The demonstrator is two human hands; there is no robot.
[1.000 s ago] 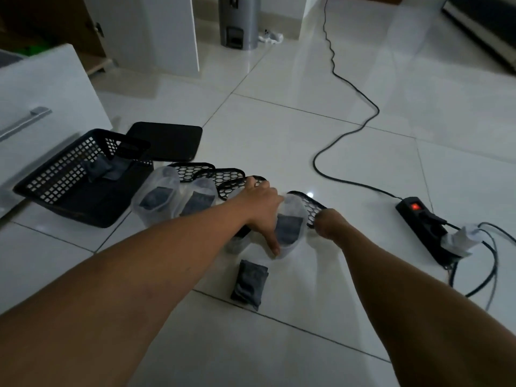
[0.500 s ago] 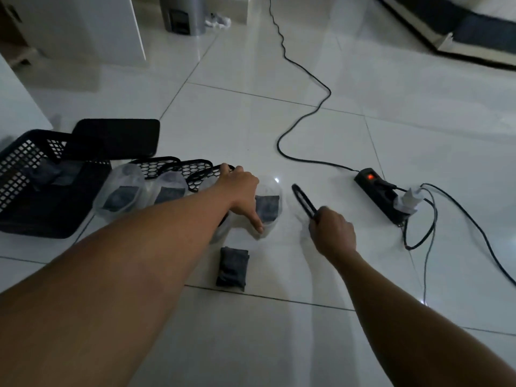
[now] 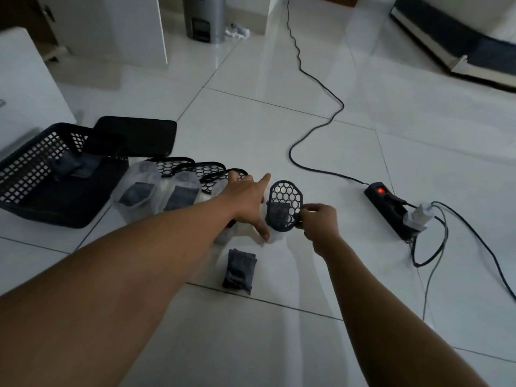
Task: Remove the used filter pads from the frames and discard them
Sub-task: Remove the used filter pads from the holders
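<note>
Seeing open tile (image 3: pixel 279 121) upper centre; basket (image 3: pixel 25 174) at left edge, power strip (image 3: pixel 389 209) right. Left hand (image 3: pixel 247 196) lies flat mid-frame, fingers spread over a white pouch (image 3: pixel 244 234). Right hand (image 3: pixel 318 222) pinches the honeycomb frame (image 3: pixel 287 191) by its rim, tilted up (dark patch behind mesh, I can't tell what). Loose pad (image 3: pixel 239 270) lower centre.

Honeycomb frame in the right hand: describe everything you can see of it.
The honeycomb frame is a black oval grid, plastic by its look, with a solid rim and rounded holes. It is held tilted up, its face toward the camera. The right hand pinches its lower right rim. A dark grey patch shows at its lower left; whether it sits in the frame or behind it is unclear. The left hand lies spread to its left, contact uncertain.
</note>
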